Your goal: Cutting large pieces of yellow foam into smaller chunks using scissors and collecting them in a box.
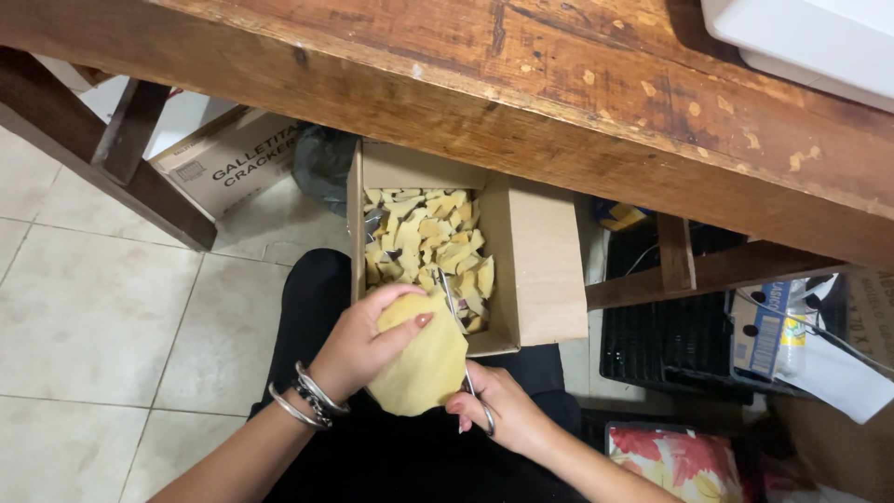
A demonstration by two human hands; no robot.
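My left hand (358, 346) grips a flat, rounded yellow piece (421, 363) from its left side, thumb on top. My right hand (503, 410) holds a pair of scissors (458, 335) whose blades run up along the piece's right edge. Both hands are over my lap, just in front of an open cardboard box (531, 261) that holds several small yellow offcuts (428, 237). Silver bracelets (307, 399) sit on my left wrist.
A worn wooden table (559, 84) spans the top, with a white container (810, 37) on its right end. Under it stand another cardboard box (228, 158), a black crate (670, 335) and a floral bag (675, 461). Pale floor tiles (93, 317) lie at left.
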